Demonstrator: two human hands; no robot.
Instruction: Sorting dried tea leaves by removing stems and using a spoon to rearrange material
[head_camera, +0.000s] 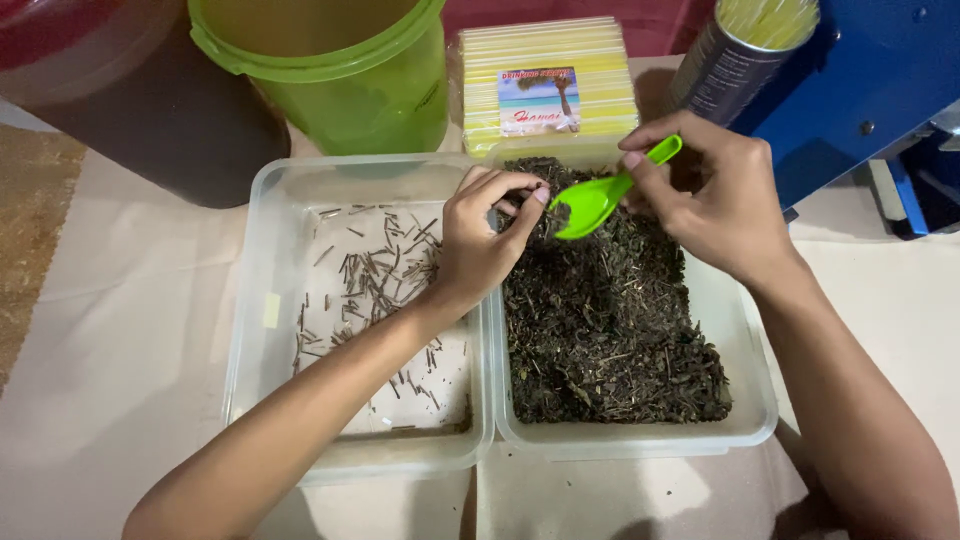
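My right hand (722, 196) holds a bright green plastic spoon (603, 194) by its handle, its bowl over the far end of the right clear tub (752, 400). That tub is filled with dark dried leaf bits (610, 330). My left hand (482, 238) reaches across from the left, fingertips pinched at the spoon's bowl on a small bit of the dark leaf. Under my left wrist lies the left clear tub (262, 300), which holds several short brown stem pieces (375, 280) scattered on its pale bottom.
A lime green bucket (335, 70) stands behind the left tub, with a dark brown container (130, 110) to its left. A pack of pale yellow straws (545, 85) lies behind the right tub, beside a metal can (735, 55). A blue machine (870, 90) is at far right.
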